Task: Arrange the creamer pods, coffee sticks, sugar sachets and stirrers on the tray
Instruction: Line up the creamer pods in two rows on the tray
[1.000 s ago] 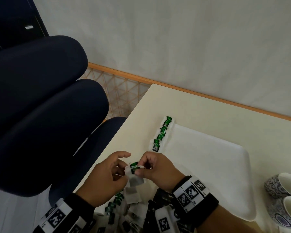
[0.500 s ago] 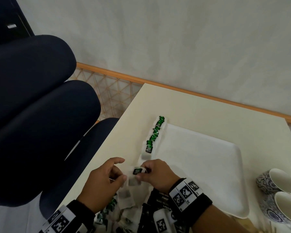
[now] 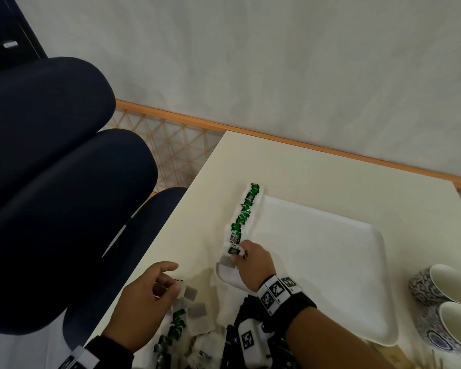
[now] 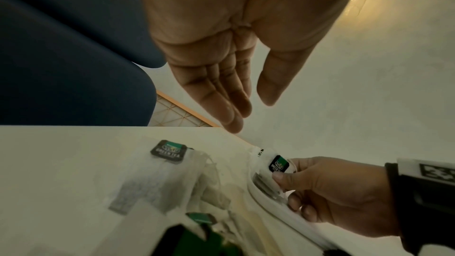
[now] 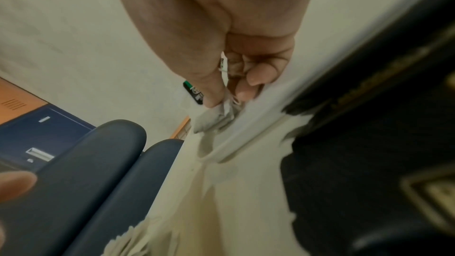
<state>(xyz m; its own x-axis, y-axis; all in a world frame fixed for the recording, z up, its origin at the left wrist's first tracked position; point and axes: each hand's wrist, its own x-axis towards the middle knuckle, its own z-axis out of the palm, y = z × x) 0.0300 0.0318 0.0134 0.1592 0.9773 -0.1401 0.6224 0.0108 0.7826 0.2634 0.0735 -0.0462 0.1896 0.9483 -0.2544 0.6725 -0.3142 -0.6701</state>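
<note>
Tea bag (image 3: 234, 251) with a green tag sat pinched in my right hand (image 3: 253, 265) at the near-left rim of the white tray (image 3: 330, 262), at the near end of the row of tea bags (image 3: 246, 209) along the tray's left edge. Half a second earlier both hands held it over the loose pile; now my right hand had carried it to the row, and my left hand (image 3: 147, 296) had let go and hung near the pile (image 3: 186, 315) on the table (image 3: 330, 182), fingers loosely curled, holding nothing. Two patterned cups (image 3: 442, 286) stood right of the tray.

Left wrist view: my left hand (image 4: 221, 77) was spread, palm bare, above the table. My right hand (image 4: 327, 192) pinched the bag (image 4: 278, 164) between thumb and fingers on the tray rim (image 4: 270, 201). Another green-tag bag (image 4: 169, 151) lay loose on the table.

Right wrist view: my right thumb and fingers (image 5: 248, 89) pressed onto the bag's paper (image 5: 211, 118) at the tray edge; blurry, contact with the tray not certain.

Judgement: one more bag was nearly placed, release not yet done. The pile was still large and the middle of the tray bare, so the task was early.
</note>
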